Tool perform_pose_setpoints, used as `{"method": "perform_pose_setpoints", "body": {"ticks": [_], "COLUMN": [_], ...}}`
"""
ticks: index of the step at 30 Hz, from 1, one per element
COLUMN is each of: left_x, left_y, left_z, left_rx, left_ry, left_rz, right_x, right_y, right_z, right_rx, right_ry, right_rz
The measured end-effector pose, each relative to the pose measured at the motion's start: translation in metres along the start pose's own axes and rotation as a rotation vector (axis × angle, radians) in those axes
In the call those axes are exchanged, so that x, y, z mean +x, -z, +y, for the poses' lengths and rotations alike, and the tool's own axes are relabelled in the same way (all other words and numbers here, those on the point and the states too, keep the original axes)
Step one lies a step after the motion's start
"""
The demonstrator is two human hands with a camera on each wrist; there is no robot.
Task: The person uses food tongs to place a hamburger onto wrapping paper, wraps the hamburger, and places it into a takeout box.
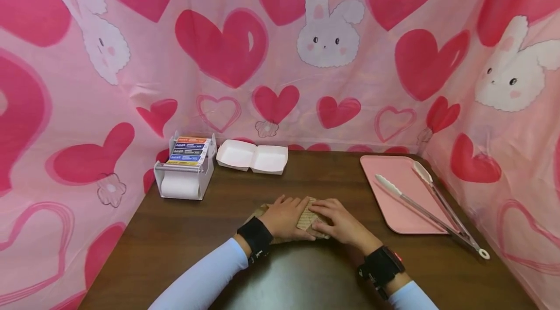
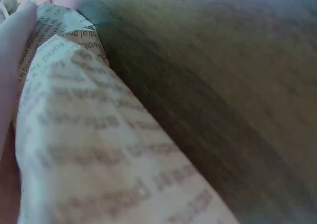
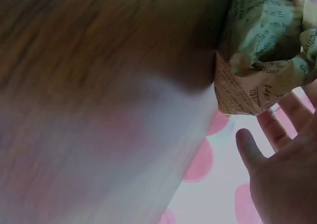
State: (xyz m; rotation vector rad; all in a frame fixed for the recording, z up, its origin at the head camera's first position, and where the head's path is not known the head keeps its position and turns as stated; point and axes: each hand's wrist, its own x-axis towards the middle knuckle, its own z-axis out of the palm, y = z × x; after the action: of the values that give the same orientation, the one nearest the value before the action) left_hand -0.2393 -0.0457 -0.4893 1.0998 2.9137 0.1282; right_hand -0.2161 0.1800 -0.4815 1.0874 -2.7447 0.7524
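A brown paper wrap [image 1: 306, 221] printed with newspaper-style text lies on the table in front of the person, folded into a bundle; what is inside is hidden. My left hand [image 1: 285, 218] rests across its left part with the fingers extended. At the right end, my right hand [image 1: 340, 222] touches the paper with loosely bent fingers. The left wrist view shows a long folded flap of the wrap [image 2: 109, 149] stretching toward the camera. In the right wrist view the crumpled end of the wrap [image 3: 262, 30] gapes, beside the spread thumb and fingers of the right hand [image 3: 287, 169].
A dispenser [image 1: 183, 166] with a white roll and several colored labelled boxes stands at back left. Beside it sits an opened white paper box [image 1: 253, 157]. On the right, metal tongs [image 1: 422, 208] with pale tips lie across a pink tray [image 1: 385, 198]. Patterned pink cloth surrounds the table.
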Motion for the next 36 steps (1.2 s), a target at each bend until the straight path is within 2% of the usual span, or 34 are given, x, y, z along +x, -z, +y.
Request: {"method": "perform_pose_setpoints", "body": {"ticks": [6,12,17,22,26,30,32,36], "left_x": [-0.006,-0.019,-0.028,-0.029,-0.029,-0.034,-0.039,-0.056], "left_y": [0.007,0.009,0.010,0.011,0.008,0.004,0.005,0.012], "left_z": [-0.007,-0.018,-0.021,-0.019,-0.021,-0.027,-0.030,-0.034], "left_rx": [-0.022,-0.002,-0.060,-0.123,-0.113,-0.113,-0.154,-0.314], "left_ry": [-0.011,0.032,0.057,0.065,0.063,0.058,0.048,0.017], "left_rz": [-0.037,-0.039,-0.021,0.004,0.007,-0.002,-0.026,-0.080], "right_x": [0.003,0.003,0.005,0.004,0.003,0.004,0.006,0.015], "right_y": [-0.003,-0.004,-0.006,-0.007,-0.007,-0.002,0.002,0.012], "right_z": [0.001,-0.001,-0.001,-0.001,0.000,-0.001,-0.001,-0.001], "right_rx": [-0.017,-0.021,-0.021,-0.017,-0.029,-0.043,-0.056,-0.110], "right_ry": [0.019,0.026,0.042,0.051,0.057,0.056,0.071,0.154], "right_rz": [0.006,0.021,0.026,0.039,0.036,-0.003,-0.034,-0.107]}}
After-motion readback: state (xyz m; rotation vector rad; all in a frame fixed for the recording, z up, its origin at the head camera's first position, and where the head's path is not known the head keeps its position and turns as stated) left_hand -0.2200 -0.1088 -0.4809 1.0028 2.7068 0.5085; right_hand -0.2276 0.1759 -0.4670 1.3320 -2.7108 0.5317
